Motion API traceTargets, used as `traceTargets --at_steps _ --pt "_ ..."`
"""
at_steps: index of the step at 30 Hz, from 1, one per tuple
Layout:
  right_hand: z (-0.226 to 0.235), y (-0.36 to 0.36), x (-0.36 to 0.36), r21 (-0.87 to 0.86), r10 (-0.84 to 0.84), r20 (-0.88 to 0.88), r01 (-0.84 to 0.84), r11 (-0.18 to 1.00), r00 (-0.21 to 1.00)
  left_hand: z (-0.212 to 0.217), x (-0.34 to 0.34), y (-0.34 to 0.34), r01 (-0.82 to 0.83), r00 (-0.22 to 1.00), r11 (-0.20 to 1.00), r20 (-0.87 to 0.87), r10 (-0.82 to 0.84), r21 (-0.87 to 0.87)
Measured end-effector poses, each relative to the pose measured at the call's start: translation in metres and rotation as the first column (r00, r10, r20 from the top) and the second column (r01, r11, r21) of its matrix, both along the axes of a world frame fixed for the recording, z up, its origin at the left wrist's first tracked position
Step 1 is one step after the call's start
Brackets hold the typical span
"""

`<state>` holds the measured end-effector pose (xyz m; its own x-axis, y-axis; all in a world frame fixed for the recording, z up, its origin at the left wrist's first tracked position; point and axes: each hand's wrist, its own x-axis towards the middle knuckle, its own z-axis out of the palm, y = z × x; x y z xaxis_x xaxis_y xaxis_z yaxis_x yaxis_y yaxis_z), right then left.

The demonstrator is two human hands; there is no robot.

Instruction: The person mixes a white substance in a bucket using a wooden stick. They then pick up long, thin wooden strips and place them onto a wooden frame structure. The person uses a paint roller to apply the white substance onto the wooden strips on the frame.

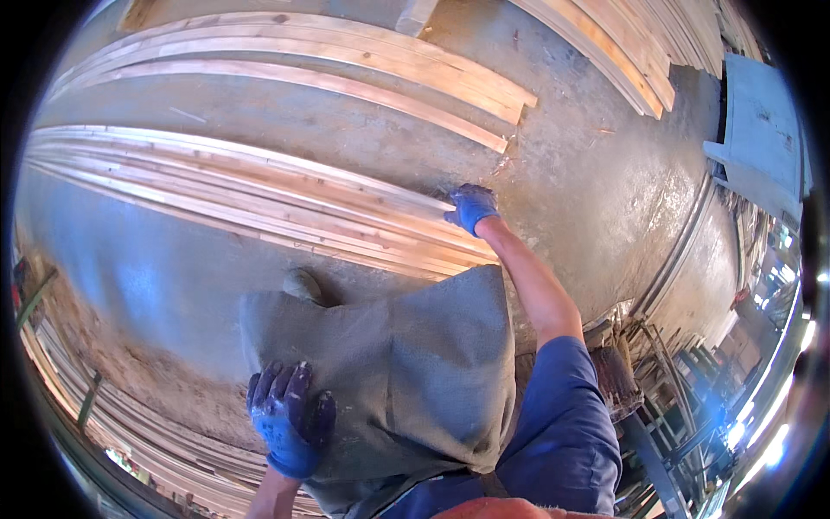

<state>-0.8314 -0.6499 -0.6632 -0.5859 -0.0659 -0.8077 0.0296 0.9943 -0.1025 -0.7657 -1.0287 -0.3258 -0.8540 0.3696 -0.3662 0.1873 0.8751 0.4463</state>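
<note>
Gloved hands at a pile of sawn boards

Nearest, the left hand [290, 419] in a blue glove rests with fingers spread and released on the grey burlap apron [406, 381]. Farther out, the right hand [472, 208] reaches down and grips the end of the stacked wooden boards [259, 195] lying on the concrete floor [596, 190]; more planks [346, 56] lie beyond.

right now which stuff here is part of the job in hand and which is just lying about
In hand:
right hand on the near stack of boards
left hand resting on the grey apron

Lying about:
far boards
boards at top right
grey panel
</note>
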Motion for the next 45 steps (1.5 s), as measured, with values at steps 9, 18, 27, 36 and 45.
traceTargets --at_steps 9,18,27,36,45 --pt "0.185 0.043 -0.018 -0.32 -0.232 -0.113 0.186 0.929 0.966 0.02 0.018 -0.012 -0.073 0.997 0.996 0.01 0.073 0.047" --pt "0.528 -0.06 0.091 -0.809 0.052 0.263 0.191 0.557 0.963 0.117 -0.001 -0.045 -0.837 0.206 -0.497 0.974 0.099 0.227" --pt "0.628 -0.231 0.209 -0.937 0.635 0.204 -0.039 0.347 0.745 0.282 0.142 -0.201 -0.874 0.02 -0.313 0.671 0.741 0.371" --pt "0.63 -0.465 0.242 -0.75 0.39 0.556 0.241 0.615 0.734 0.337 0.457 -0.094 -0.916 -0.193 -0.341 0.51 0.838 0.212" --pt "0.594 -0.671 0.285 -0.522 0.005 0.784 0.655 0.547 0.62 0.32 0.678 0.048 -0.618 -0.348 -0.755 0.785 0.512 0.218"
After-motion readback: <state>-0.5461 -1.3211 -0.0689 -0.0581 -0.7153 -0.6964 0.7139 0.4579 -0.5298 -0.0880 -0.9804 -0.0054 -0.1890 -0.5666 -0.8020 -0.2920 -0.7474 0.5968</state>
